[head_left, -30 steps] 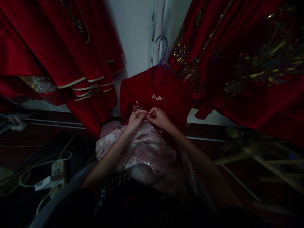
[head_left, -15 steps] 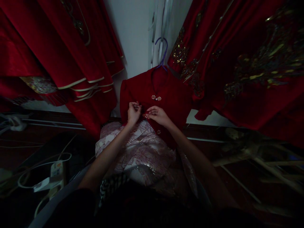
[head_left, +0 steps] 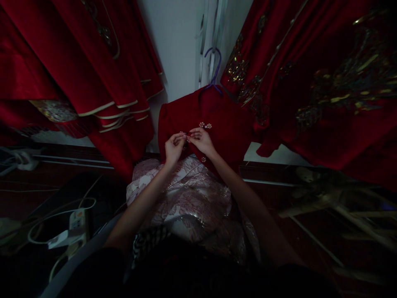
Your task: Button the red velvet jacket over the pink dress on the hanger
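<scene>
Your left hand [head_left: 174,149] and right hand [head_left: 201,142], apart half a second ago, now bring their fingertips together or nearly so, higher than where they met a second ago. Your right hand sits farther toward 11 o'clock, and the red jacket's [head_left: 229,134] lower flower ornament [head_left: 203,159] shifts that way too.

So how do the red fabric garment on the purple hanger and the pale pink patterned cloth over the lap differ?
The red fabric garment is mostly plain, with flower-shaped fasteners; the pale pink patterned cloth shows a glinting pattern. The garment hangs from a purple hanger; the cloth lies in loose folds. Both are soft fabric.
</scene>
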`<state>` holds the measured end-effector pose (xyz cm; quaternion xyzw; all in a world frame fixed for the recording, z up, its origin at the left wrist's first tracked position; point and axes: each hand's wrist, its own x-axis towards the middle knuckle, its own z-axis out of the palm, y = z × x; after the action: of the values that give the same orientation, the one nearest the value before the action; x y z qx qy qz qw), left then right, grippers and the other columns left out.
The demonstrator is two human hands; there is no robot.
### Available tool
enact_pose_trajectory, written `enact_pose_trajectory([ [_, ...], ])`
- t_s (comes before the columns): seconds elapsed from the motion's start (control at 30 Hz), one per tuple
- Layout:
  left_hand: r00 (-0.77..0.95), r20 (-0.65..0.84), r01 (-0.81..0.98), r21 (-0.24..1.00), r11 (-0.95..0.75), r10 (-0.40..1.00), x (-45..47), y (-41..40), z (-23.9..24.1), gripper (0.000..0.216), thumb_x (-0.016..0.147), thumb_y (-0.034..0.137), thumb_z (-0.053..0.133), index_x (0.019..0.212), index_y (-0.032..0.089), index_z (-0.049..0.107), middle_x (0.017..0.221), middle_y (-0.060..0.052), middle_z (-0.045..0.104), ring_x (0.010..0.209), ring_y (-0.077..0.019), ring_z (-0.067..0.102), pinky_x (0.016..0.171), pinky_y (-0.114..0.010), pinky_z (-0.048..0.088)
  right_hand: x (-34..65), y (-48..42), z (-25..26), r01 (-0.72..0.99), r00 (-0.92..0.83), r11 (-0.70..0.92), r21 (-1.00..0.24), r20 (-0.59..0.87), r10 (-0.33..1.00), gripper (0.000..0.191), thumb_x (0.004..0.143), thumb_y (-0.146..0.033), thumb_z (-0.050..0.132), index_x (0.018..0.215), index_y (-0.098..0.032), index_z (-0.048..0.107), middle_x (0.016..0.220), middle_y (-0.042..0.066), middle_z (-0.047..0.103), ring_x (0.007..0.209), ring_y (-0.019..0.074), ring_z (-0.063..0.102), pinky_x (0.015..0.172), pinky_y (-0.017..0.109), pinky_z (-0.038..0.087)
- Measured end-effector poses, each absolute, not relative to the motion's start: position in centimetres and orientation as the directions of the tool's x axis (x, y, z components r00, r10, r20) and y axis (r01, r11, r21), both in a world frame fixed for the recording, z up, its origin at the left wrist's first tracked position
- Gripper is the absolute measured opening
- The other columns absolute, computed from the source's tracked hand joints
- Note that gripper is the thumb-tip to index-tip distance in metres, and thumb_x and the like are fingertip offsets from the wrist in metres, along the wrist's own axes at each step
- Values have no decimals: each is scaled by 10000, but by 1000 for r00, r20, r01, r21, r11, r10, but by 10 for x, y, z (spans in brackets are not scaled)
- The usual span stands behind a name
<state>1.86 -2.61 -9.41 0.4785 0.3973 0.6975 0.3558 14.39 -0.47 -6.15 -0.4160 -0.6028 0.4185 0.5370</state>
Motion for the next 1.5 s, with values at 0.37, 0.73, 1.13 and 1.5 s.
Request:
enact_pose_trajectory([
  [0.37, -244, 276, -228, 915, -332, 930, 13, -27, -93, 350, 662, 382, 778, 880, 119, 701, 828, -73, 743, 725, -146, 692, 745, -284, 566, 142, 2, -64, 2, -54, 315, -949, 315, 948, 295, 627, -162, 732, 853, -191, 545, 788, -7, 595, 752, 123, 580, 785, 301, 521],
  [0.73, -184, 301, -133, 936, -327, 936, 2, -25, -96, 339, 669, 314, 759, 938, 111, 715, 899, -95, 752, 774, -152, 702, 753, -274, 565, 137, 3, -70, 155, -22, 403, -902, 404, 914, 254, 699, -173, 700, 892, -191, 535, 776, -27, 564, 704, 102, 553, 678, 246, 503],
  [1.13, -221, 420, 18, 904, -427, 880, 6, -21, -107, 173, 733, 222, 648, 886, 161, 593, 874, -49, 676, 802, -133, 657, 792, -280, 539, 137, -10, -67, 314, -86, 468, -826, 466, 880, 111, 786, -178, 606, 870, -199, 537, 856, 10, 639, 739, 109, 605, 701, 243, 527],
  [1.5, -185, 471, 568, 768, -297, 863, 20, -47, -157, 363, 723, 144, 604, 1071, 179, 507, 1110, -125, 533, 1129, -275, 528, 1036, -479, 399, 204, -66, -96, 557, -297, 398, -729, 273, 915, 121, 826, -177, 597, 945, -179, 620, 929, 58, 699, 845, 155, 663, 808, 304, 521],
])
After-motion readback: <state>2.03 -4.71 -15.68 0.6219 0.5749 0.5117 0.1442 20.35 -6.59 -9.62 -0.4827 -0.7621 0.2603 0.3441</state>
